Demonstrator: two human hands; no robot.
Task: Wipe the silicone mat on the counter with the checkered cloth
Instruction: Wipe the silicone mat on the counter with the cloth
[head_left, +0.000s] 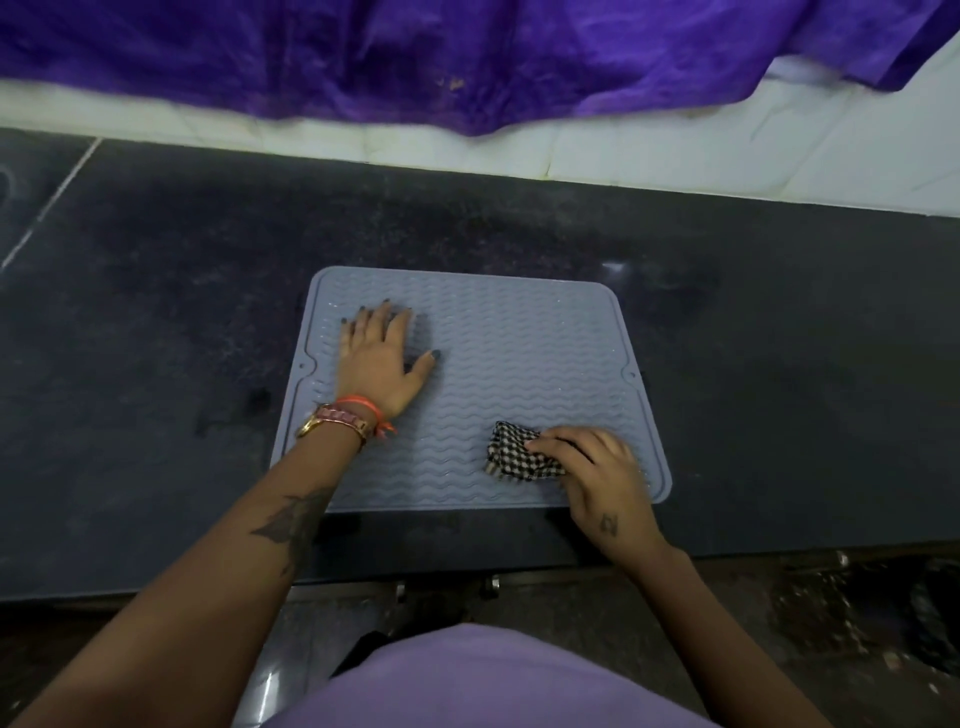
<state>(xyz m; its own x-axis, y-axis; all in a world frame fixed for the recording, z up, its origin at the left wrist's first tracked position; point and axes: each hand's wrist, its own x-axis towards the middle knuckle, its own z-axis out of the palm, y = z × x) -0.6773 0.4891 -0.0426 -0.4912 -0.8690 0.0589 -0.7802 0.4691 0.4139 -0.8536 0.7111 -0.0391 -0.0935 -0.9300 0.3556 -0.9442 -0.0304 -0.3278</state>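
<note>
mat: grey-blue silicone mat, wavy ribbed surface, laid flat on the dark table, close to its near edge.
cloth: checkered cloth, bunched up, pressed on the mat's near right part.
right hand: right hand, fingers curled round the cloth, gripping it; small tattoo seen on the back.
left hand: left hand, laid flat on the mat's left part, fingers spread and released; bracelets worn at the wrist.
surroundings: purple fabric hung over white wall behind the table.
writing: none readable.
</note>
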